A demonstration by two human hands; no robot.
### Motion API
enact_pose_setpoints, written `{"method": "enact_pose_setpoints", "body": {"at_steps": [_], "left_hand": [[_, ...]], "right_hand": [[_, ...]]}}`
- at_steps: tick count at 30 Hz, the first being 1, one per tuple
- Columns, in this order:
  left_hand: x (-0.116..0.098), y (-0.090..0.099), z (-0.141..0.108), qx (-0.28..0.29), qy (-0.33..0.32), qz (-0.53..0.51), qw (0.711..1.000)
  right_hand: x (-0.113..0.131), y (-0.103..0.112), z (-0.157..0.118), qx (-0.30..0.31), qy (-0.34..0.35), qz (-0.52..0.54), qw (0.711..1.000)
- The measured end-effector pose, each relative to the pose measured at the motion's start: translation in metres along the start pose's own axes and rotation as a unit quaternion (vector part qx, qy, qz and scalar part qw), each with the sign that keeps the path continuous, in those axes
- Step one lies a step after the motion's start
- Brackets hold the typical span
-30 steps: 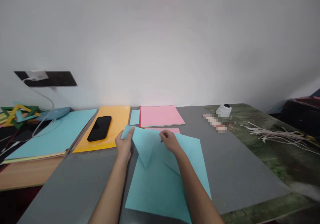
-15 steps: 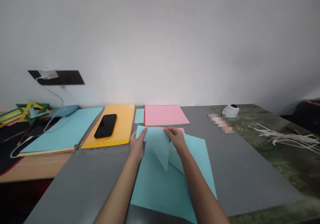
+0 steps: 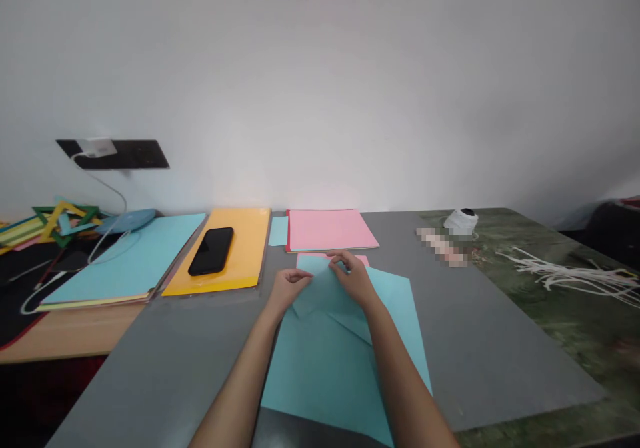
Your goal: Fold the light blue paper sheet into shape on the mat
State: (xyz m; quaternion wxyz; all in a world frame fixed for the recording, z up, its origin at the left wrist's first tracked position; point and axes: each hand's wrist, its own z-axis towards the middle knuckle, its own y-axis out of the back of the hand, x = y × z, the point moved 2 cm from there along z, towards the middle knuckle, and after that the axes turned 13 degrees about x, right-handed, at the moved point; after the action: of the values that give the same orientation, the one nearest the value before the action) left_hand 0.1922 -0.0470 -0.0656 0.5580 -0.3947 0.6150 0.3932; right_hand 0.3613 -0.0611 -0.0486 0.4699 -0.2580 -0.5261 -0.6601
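Turquoise paper (image 3: pixel 325 375) lies mid-tabletop, its right part covered by a forearm. Over its far end, left hand (image 3: pixel 290 290) and right hand (image 3: pixel 354 279) each draw thumb and fingers together; whether they pinch paper cannot be told, folds being blurred. A pink sheet (image 3: pixel 363 260) peeks out beyond; farther right, a pixelated object (image 3: pixel 443 247) is unreadable.

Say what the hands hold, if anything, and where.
The left hand and right hand seem to pinch light blue paper near its far edge; the exact grip is unclear.
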Motion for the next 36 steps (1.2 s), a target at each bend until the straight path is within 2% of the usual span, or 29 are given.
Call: {"method": "enact_pose_setpoints", "body": {"at_steps": [6,13,16,19,23,26,29,32,36], "left_hand": [[0.005,0.002,0.002,0.006,0.004,0.035,0.999],[0.009,0.016,0.003,0.002,0.022,0.090,0.996],[0.011,0.024,0.003,-0.002,0.027,0.074,0.997],[0.012,0.028,0.005,-0.034,0.008,0.018,0.999],[0.006,0.023,0.009,-0.056,-0.058,-0.045,0.996],[0.003,0.017,0.009,-0.044,-0.073,-0.022,0.996],[0.000,0.013,0.006,-0.055,-0.077,0.016,0.995],[-0.008,0.010,0.000,-0.071,-0.104,0.074,0.989],[-0.021,0.003,-0.006,-0.066,-0.156,0.185,0.968]], "right_hand": [[-0.005,0.000,0.001,-0.031,-0.001,0.031,0.999],[-0.024,0.008,0.001,-0.083,-0.017,0.060,0.995],[-0.035,0.022,0.000,-0.140,-0.004,0.065,0.988],[-0.045,0.033,-0.001,-0.180,-0.002,0.092,0.979],[-0.044,0.029,0.001,-0.134,-0.005,0.129,0.983],[-0.034,0.021,0.002,-0.095,-0.002,0.101,0.990],[-0.017,0.016,-0.001,-0.092,-0.001,-0.004,0.996],[0.004,0.010,-0.003,-0.087,0.018,-0.146,0.985],[0.025,-0.006,-0.003,-0.018,0.066,-0.201,0.977]]}}
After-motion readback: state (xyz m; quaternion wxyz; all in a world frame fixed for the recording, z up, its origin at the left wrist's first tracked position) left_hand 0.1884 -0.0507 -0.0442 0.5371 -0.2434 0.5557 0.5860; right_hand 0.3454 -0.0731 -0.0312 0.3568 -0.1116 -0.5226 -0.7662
